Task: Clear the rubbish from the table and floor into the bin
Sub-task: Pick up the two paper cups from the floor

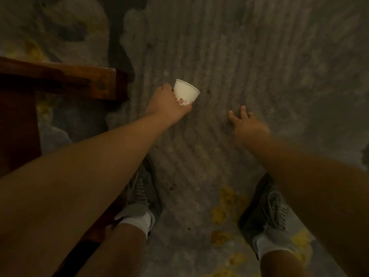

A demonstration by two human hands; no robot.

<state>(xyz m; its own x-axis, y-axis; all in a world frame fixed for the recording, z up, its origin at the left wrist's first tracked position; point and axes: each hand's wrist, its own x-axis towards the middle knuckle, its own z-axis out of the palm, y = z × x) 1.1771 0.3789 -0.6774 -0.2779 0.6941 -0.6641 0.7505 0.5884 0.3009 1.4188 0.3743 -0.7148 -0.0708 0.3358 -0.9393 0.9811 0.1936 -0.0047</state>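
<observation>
My left hand [166, 102] grips a white paper cup [184, 92] with a red speckled print, holding it tilted above the grey ribbed carpet [249, 56]. The cup's open rim faces up and to the right. My right hand [247, 126] reaches down over the carpet with its fingers spread and nothing in it. No bin is in view.
A dark wooden table corner [95, 80] juts in from the left, close to my left hand. My two grey shoes [142, 194] [267, 208] stand on the carpet below. Yellow patches [223, 206] mark the carpet between them. The light is dim.
</observation>
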